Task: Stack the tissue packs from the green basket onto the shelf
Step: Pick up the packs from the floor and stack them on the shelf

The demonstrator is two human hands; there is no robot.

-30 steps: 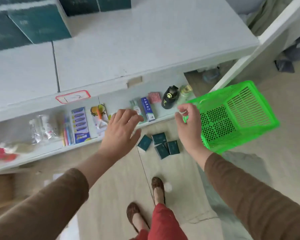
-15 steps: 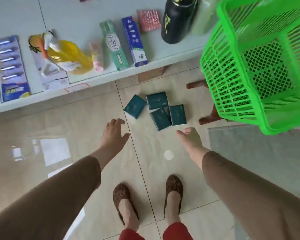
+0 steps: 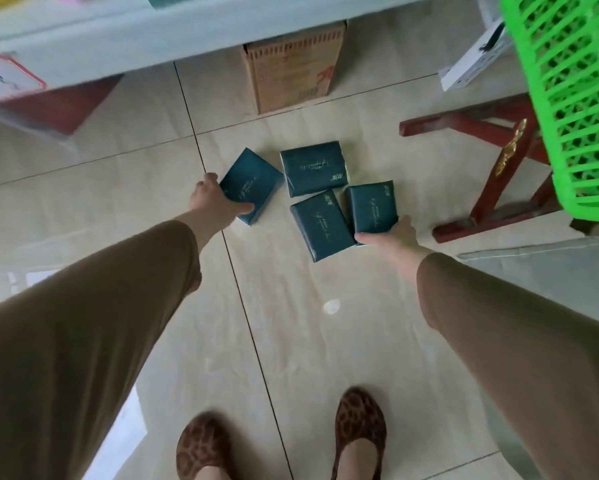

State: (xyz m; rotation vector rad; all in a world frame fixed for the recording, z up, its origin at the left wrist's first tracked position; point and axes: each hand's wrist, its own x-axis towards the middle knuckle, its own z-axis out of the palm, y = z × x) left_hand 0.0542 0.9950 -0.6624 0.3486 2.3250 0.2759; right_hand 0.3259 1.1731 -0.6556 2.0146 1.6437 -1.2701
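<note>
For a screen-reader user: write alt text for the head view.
Both hands reach down to four dark green tissue packs on the tiled floor: left hand grips the leftmost pack, right hand grips the rightmost pack. A green basket sits at upper right.

Four dark teal tissue packs (image 3: pixel 314 199) lie flat, clustered on the tiled floor below the white shelf (image 3: pixel 173 32), green basket (image 3: pixel 568 98) tilted at upper right.

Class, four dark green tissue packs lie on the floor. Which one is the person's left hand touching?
The leftmost pack, tilted like a diamond and lying apart from the other three. The left hand grips its near-left edge; the right hand is at the rightmost pack.
</note>
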